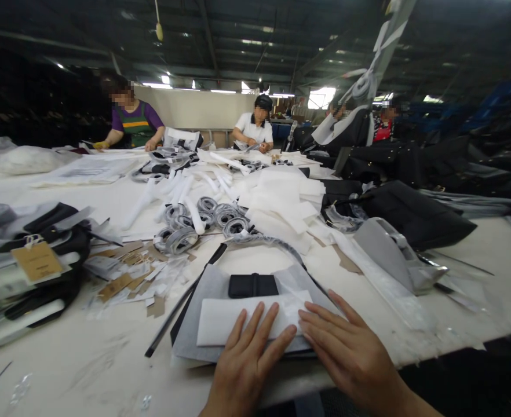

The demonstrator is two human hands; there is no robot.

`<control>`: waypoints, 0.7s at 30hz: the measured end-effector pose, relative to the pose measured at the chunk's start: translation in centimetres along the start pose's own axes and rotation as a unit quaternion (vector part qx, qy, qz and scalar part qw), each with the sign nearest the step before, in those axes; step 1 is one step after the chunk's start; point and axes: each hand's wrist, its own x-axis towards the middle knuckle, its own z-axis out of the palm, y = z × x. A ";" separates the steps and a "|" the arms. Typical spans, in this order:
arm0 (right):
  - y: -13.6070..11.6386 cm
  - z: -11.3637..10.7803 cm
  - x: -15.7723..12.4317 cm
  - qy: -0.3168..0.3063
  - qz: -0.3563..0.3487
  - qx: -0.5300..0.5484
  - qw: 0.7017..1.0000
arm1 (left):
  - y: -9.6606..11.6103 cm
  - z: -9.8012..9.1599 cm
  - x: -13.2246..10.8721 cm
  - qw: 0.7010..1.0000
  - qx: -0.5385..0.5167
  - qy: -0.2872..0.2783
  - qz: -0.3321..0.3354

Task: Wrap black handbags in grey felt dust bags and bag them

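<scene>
A black handbag with its front covered by greyish tissue paper [190, 341] lies flat before me, its plastic-wrapped handle [277, 240] arching away. Its black clasp tab [253, 285] shows through the paper. Across the lower front rests a folded white foam sheet [214, 324]. My left hand [249, 353] lies on the sheet with its fingers spread. My right hand [346, 341] is laid flat over the sheet's right end and the bag's right side, fingers stretched out. A black strap [172, 321] runs down along the bag's left side.
Coiled wrapped straps [181, 237] and white foam sheets [281, 197] lie behind the bag. Brown tags [120, 284] are scattered at left, near stacked bags [33, 278]. A grey tape dispenser [390, 255] and black bags [412, 214] stand at right. Co-workers sit across the table.
</scene>
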 end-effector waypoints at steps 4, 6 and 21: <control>-0.3 0.0 -0.7 0.016 -0.021 -0.006 1.000 | 0.3 0.1 0.2 1.000 -0.006 -0.014 -0.003; -0.4 0.0 -0.8 0.021 -0.023 -0.007 0.999 | 0.4 0.2 0.2 1.000 0.003 -0.011 0.004; -0.7 1.6 -2.7 0.015 0.016 0.029 0.999 | 0.9 0.6 0.5 0.995 0.016 -0.023 0.097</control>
